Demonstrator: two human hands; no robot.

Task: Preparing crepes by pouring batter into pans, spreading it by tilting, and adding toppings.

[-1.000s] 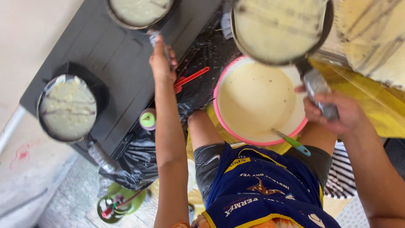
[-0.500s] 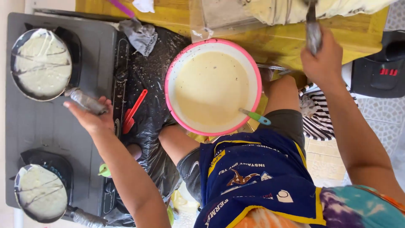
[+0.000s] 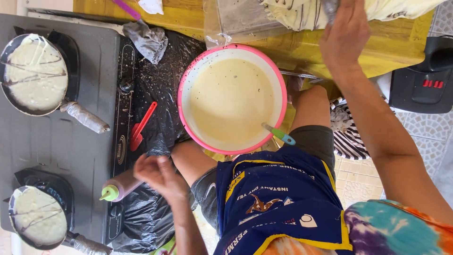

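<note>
My left hand (image 3: 161,175) is low over the stove's front edge, its fingers curled on the base of a brown squeeze bottle (image 3: 121,186) with a green tip. Up at the top, my right hand (image 3: 345,34) grips the foil-wrapped handle (image 3: 330,5) of a pan, and the pan itself is out of view. Beside that hand lies a pile of pale striped crepes (image 3: 302,13). A pink-rimmed bowl (image 3: 181,101) of cream batter rests on my lap, with a green and blue ladle handle (image 3: 279,134) sticking out of it.
The grey stove (image 3: 94,141) carries two pans with pale crepes, one at the upper left (image 3: 35,73) and another at the lower left (image 3: 37,215). A red spatula (image 3: 141,127) lies on black plastic. A yellow table (image 3: 377,45) runs along the top, and a black appliance (image 3: 424,80) sits at the right.
My left hand let go of the upper pan's handle and moved down to the squeeze bottle. My right hand stays on its handle at the top.
</note>
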